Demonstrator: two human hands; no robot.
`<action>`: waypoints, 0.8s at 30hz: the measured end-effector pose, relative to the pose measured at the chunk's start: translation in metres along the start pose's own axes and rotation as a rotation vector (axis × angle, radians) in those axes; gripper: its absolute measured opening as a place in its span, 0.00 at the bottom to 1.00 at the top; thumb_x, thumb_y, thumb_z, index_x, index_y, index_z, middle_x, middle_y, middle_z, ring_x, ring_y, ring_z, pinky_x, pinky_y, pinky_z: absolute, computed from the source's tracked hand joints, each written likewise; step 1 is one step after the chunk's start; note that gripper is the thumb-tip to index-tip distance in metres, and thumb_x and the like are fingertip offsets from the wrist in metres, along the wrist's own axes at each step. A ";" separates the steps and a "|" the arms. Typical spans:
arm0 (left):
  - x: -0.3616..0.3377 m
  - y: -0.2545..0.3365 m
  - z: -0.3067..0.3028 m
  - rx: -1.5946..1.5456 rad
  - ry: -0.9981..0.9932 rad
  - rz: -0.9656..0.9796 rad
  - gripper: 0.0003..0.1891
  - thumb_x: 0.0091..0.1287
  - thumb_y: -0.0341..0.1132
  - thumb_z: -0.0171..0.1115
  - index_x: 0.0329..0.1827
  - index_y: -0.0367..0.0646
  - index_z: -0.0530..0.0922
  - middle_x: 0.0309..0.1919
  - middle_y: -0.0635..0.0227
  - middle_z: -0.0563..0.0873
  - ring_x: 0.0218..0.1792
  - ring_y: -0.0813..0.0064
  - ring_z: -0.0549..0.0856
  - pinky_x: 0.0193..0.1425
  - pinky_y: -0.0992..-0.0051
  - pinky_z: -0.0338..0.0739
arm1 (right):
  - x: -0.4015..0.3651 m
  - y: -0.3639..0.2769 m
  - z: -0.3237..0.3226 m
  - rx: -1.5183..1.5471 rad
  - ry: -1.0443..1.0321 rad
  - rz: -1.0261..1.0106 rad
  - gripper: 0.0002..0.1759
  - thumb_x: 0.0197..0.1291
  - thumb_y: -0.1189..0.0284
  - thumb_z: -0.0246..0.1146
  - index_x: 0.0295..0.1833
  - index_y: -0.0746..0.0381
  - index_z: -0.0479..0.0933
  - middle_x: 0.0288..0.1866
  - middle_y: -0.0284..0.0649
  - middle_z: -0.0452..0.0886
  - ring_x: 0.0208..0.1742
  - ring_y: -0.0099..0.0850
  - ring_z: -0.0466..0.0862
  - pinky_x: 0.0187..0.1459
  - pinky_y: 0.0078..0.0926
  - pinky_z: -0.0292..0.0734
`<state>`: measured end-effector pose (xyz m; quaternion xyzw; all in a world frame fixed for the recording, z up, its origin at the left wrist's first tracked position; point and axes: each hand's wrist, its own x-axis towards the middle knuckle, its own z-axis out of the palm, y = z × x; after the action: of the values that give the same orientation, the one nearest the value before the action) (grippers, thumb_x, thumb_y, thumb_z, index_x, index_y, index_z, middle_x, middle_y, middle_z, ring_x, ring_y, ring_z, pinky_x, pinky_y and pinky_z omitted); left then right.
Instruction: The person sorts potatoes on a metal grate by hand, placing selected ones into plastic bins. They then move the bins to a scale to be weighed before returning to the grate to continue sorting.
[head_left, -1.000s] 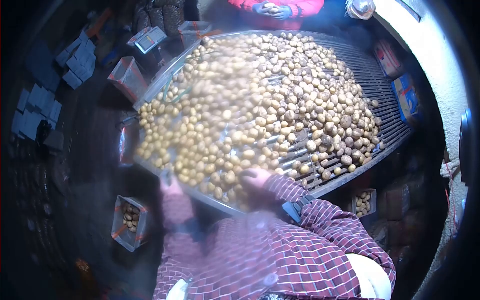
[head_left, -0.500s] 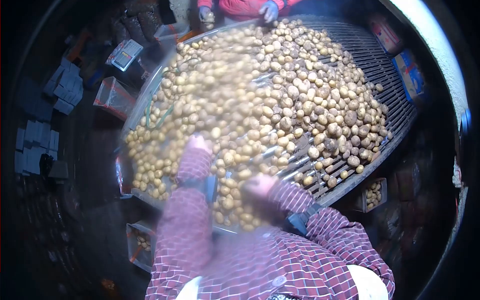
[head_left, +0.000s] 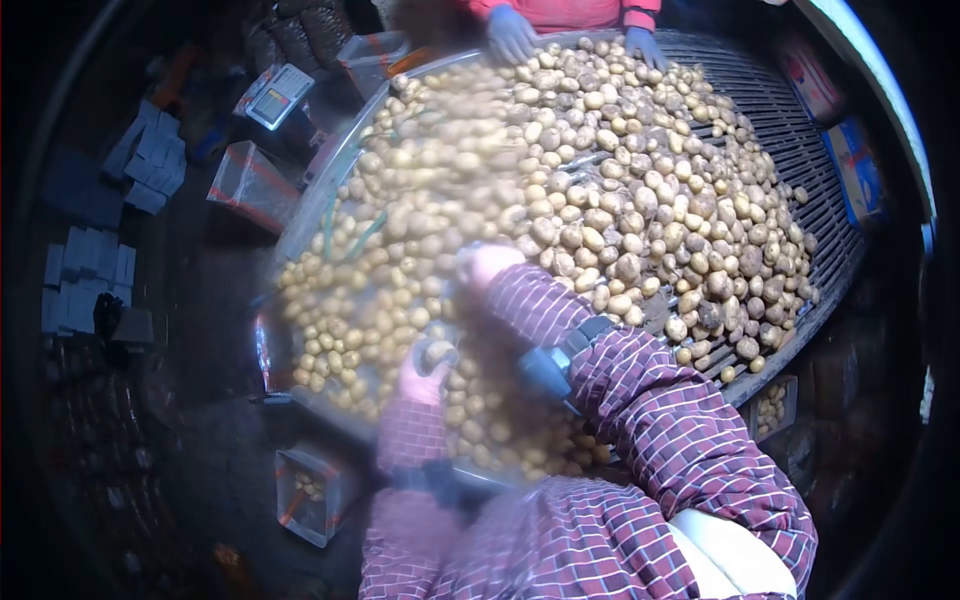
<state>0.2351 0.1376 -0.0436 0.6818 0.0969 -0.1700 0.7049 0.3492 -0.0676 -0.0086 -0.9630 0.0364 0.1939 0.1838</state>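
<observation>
A broad heap of potatoes (head_left: 640, 205) covers the slatted sorting table (head_left: 800, 170), paler on the left and dirtier on the right. Near the front edge, my left hand (head_left: 418, 380) is curled around a single potato (head_left: 438, 351). My right hand (head_left: 492, 264) reaches over the middle of the heap, above the potatoes there. Motion smears its fingers, so its grip cannot be made out. Both my forearms wear dark wrist bands. Much of the left half of the heap is blurred.
Across the table, a co-worker's gloved hands (head_left: 512, 36) rest at the far edge. Clear bins stand on the left (head_left: 252, 185) and front left (head_left: 308, 497), another at right (head_left: 772, 405). A scale (head_left: 280, 96) and stacked white boxes (head_left: 88, 275) are at left.
My right hand has swung forward and left across the heap. My left hand has drawn back towards me and now holds a potato. The co-worker's hands have shifted along the far edge.
</observation>
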 end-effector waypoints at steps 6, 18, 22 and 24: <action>-0.028 0.025 0.005 0.279 0.015 0.125 0.29 0.54 0.20 0.68 0.63 0.40 0.75 0.57 0.62 0.81 0.59 0.70 0.79 0.65 0.69 0.73 | 0.078 -0.069 -0.026 0.011 0.238 -0.293 0.35 0.58 0.59 0.67 0.72 0.45 0.66 0.74 0.47 0.64 0.70 0.45 0.70 0.62 0.57 0.70; -0.041 -0.063 -0.043 -0.330 -0.325 -0.300 0.12 0.71 0.33 0.58 0.54 0.38 0.75 0.50 0.56 0.83 0.48 0.67 0.85 0.57 0.69 0.81 | -0.034 -0.015 0.024 0.276 -0.018 -0.273 0.29 0.59 0.58 0.64 0.66 0.51 0.73 0.62 0.51 0.74 0.63 0.45 0.76 0.65 0.50 0.70; -0.041 -0.082 -0.007 -0.702 -0.196 -0.601 0.17 0.74 0.42 0.54 0.58 0.40 0.74 0.50 0.57 0.83 0.48 0.67 0.84 0.53 0.67 0.82 | -0.111 -0.014 0.004 0.631 -0.035 -0.282 0.34 0.58 0.57 0.66 0.69 0.56 0.71 0.62 0.52 0.75 0.62 0.48 0.75 0.66 0.42 0.70; -0.045 -0.076 0.007 -0.789 -0.231 -0.591 0.17 0.74 0.41 0.53 0.59 0.40 0.73 0.50 0.59 0.82 0.49 0.68 0.83 0.54 0.66 0.81 | -0.140 -0.016 -0.002 0.501 -0.059 -0.567 0.33 0.58 0.58 0.68 0.68 0.57 0.73 0.57 0.51 0.78 0.61 0.47 0.76 0.65 0.40 0.71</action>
<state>0.1650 0.1347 -0.0975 0.2836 0.2642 -0.3870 0.8367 0.2234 -0.0534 0.0528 -0.8538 -0.1907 0.1481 0.4611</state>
